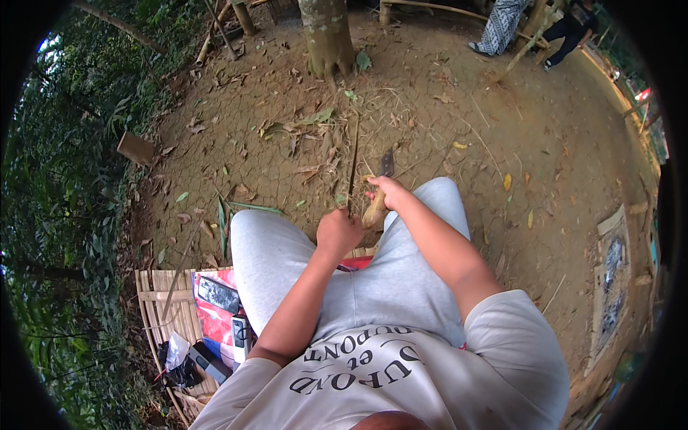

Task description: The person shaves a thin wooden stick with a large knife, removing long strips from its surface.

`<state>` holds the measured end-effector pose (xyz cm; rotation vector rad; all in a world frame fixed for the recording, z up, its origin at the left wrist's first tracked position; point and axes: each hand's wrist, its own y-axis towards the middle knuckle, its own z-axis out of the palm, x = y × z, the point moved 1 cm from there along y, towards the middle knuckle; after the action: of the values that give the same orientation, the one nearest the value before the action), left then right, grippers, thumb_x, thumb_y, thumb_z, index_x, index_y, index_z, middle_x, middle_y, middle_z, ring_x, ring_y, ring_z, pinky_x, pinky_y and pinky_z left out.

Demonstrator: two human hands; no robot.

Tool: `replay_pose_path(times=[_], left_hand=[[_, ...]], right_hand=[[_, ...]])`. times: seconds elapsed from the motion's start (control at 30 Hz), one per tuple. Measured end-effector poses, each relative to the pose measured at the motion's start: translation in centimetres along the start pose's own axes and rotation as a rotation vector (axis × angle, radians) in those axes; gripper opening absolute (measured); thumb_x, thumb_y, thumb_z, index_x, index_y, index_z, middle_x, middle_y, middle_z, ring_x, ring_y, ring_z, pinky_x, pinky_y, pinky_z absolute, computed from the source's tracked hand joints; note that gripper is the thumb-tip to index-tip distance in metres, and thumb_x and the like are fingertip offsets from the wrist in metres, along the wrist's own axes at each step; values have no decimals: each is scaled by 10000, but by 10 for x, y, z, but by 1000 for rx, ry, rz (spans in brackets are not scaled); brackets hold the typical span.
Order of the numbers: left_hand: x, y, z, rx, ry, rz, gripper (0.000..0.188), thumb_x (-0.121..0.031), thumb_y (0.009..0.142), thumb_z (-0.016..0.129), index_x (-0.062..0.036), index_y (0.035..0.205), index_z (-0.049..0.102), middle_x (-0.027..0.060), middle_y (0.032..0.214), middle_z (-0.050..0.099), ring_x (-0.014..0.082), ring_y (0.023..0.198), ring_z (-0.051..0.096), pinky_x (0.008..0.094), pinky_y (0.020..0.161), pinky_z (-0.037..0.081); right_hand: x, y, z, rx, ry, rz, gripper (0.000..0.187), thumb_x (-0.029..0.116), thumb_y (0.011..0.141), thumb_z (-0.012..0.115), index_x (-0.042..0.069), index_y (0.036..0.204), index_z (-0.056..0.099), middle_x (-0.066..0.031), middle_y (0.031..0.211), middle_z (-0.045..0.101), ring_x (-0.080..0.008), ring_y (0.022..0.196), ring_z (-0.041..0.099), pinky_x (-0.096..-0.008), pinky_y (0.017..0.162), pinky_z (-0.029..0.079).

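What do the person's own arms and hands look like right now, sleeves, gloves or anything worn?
Both forearms are bare, entering from the lower edge. The left hand and right hand wear no gloves; no rings or watch are visible. Short light-grey T-shirt sleeves end above the elbows, matching the light-grey trousers.

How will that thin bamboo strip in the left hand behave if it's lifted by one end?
The bamboo strip is long and very thin, so it would probably flex and whip rather than stay rigid. It looks light for its length; the left hand holds it upright in a simple fist. Being so narrow, it may split lengthwise where the knife in the right hand bears on it.
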<state>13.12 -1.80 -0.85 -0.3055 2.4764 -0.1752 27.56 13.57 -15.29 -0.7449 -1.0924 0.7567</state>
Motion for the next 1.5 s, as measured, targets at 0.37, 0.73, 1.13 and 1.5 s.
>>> replay_pose_path(times=[0.37, 0.73, 1.13, 1.5], left_hand=[[-7, -7, 1, 101, 38, 100, 278, -246, 812, 600, 2, 902, 687, 262, 725, 639, 415, 757, 652, 468, 723, 517], [37, 16, 16, 350, -478, -166, 297, -253, 924, 503, -6, 930, 667, 123, 641, 597, 226, 578, 583, 372, 547, 480], [50, -2, -22, 1001, -1786, -666, 180, -126, 998, 375, -77, 1131, 486, -41, 750, 468, 0, 490, 382, 127, 334, 256], [80, 18, -51, 589, -1691, -725, 130, -77, 897, 407, -45, 988, 495, -36, 711, 442, 56, 521, 366, 193, 412, 284]], right_hand=[[-10, 3, 9, 6, -91, 34, 314, 93, 787, 739, 44, 993, 507, -129, 864, 567, -214, 581, 550, -399, 543, 490], [-12, 20, 1, -4, -38, 2, 189, -21, 747, 634, 16, 897, 525, -140, 793, 556, -236, 551, 551, -382, 520, 496], [-8, 20, 1, 11, -108, -11, 131, 45, 782, 633, 3, 867, 541, -122, 683, 569, -228, 545, 559, -406, 536, 482], [9, -38, 15, 126, -551, -237, 179, 57, 826, 647, 3, 927, 509, -124, 720, 605, -214, 474, 569, -360, 413, 469]])
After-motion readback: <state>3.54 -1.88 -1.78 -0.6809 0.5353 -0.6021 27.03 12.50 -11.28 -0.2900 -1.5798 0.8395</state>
